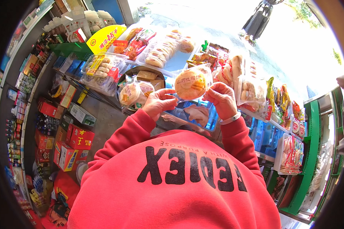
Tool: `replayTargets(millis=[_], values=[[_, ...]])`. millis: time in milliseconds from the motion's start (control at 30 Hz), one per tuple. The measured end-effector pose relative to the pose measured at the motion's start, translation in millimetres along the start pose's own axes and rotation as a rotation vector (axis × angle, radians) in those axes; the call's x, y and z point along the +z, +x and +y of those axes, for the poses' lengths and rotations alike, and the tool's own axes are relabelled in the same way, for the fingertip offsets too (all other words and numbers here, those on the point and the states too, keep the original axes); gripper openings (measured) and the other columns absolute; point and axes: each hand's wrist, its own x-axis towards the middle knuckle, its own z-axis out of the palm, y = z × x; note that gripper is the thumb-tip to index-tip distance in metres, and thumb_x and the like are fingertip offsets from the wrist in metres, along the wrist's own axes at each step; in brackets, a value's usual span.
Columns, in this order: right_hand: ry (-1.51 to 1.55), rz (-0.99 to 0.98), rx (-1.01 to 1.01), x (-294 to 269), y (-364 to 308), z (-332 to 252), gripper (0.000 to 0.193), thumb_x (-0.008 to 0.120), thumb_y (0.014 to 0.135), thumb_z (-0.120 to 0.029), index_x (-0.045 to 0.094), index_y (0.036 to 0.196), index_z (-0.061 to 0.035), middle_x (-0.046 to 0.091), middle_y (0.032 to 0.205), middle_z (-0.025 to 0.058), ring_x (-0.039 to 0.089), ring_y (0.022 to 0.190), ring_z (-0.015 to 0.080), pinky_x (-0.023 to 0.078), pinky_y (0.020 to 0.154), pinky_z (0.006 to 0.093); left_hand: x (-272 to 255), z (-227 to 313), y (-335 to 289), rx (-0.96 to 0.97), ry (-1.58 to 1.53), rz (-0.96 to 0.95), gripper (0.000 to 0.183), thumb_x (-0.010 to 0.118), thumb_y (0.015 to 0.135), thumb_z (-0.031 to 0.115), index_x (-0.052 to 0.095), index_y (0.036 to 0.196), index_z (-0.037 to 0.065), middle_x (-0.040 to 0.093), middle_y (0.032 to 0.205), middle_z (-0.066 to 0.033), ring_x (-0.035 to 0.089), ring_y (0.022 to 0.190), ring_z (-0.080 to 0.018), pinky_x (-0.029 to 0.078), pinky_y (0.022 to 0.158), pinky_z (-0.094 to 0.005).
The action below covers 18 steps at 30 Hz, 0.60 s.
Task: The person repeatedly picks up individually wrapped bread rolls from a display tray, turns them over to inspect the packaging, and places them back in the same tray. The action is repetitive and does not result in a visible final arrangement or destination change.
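Observation:
A round, flat, pale-brown cake in a clear printed wrapper [191, 84] is held up in front of me, its printed face toward me. At its left edge, my left hand [159, 104] pinches the wrapper between thumb and fingers. My right hand [222, 100], with a pale bracelet at the wrist, pinches the wrapper's lower right corner. Just left of my left hand, a dark round-edged container [162, 74] holds similar wrapped cakes [130, 94]. Beneath the held cake, part of a blue crate [206, 120] with a pinkish cloth-like thing [197, 114] shows.
Trays of packaged round pastries [162, 51] and snack bags [279, 97] line the stall ahead. Clear packs of buns [101, 72] lie at the left. Red boxes [80, 139] and stocked shelves [19, 107] stand further left. A green metal rack [311, 145] is at the right. Beyond the stall stands a person in dark clothing [258, 19].

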Motion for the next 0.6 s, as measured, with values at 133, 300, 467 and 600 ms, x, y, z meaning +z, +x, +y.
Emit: replayTargets(millis=[133, 300, 467, 600], values=[[-0.112, 0.015, -0.053, -6, 1, -6, 0.005, 0.071, 0.089, -0.002, 0.067, 0.092, -0.0027, 0.071, 0.082, 0.0072, 0.069, 0.07, 0.0155, 0.059, 0.07, 0.0297, -4, -2, 5, 0.133, -0.101, -0.1, 0.03, 0.074, 0.087, 0.001, 0.067, 0.116, 0.002, 0.07, 0.092, -0.0058, 0.068, 0.079, -0.0132, 0.058, 0.074, -0.0274], [-0.364, 0.033, -0.188, -17, 3, -6, 0.008, 0.07, 0.087, 0.003, 0.067, 0.093, -0.0014, 0.07, 0.081, 0.0067, 0.068, 0.069, 0.014, 0.057, 0.068, 0.0284, -14, 5, 8, 0.265, 0.056, -0.07, 0.026, 0.073, 0.086, -0.002, 0.069, 0.112, 0.001, 0.069, 0.086, -0.0035, 0.067, 0.077, -0.0115, 0.057, 0.076, -0.0256], [-0.375, 0.039, -0.176, -20, 0, -5, 0.009, 0.07, 0.087, 0.003, 0.067, 0.094, -0.001, 0.069, 0.082, 0.0065, 0.067, 0.069, 0.0142, 0.057, 0.068, 0.0291, -15, 0, 9, 0.325, 0.136, -0.109, 0.032, 0.071, 0.086, -0.003, 0.068, 0.118, 0.001, 0.07, 0.089, -0.0041, 0.066, 0.079, -0.0095, 0.055, 0.077, -0.0252], [-0.359, -0.011, -0.198, -24, -2, -9, 0.01, 0.069, 0.087, 0.004, 0.066, 0.095, -0.0013, 0.069, 0.085, 0.0068, 0.067, 0.072, 0.015, 0.058, 0.071, 0.0306, -15, -1, 11, 0.276, 0.055, -0.261, 0.034, 0.071, 0.088, -0.002, 0.065, 0.121, 0.0, 0.07, 0.097, -0.0065, 0.066, 0.09, -0.0121, 0.056, 0.083, -0.0279]])
